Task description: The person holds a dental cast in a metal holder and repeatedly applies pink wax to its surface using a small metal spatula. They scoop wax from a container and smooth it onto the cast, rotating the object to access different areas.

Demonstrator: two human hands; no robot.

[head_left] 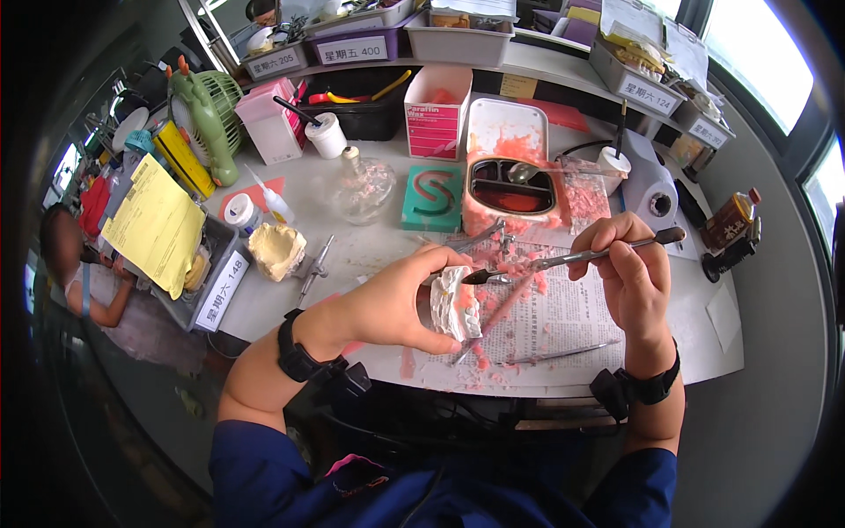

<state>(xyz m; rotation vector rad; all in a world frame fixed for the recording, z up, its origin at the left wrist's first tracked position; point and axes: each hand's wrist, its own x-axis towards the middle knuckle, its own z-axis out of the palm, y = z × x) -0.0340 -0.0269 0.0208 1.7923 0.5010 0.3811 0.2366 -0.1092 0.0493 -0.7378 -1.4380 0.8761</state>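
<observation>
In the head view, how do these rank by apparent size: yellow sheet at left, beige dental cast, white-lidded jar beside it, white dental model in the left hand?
1. Yellow sheet
2. White dental model in the left hand and beige dental cast: too alike to rank; nearness leaves doubt
3. White-lidded jar

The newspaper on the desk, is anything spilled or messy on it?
Yes: pink crumbs lie scattered over the newspaper, near the white model in the left hand. They look odd because they're loose and uneven, not gathered in one spot.
</observation>
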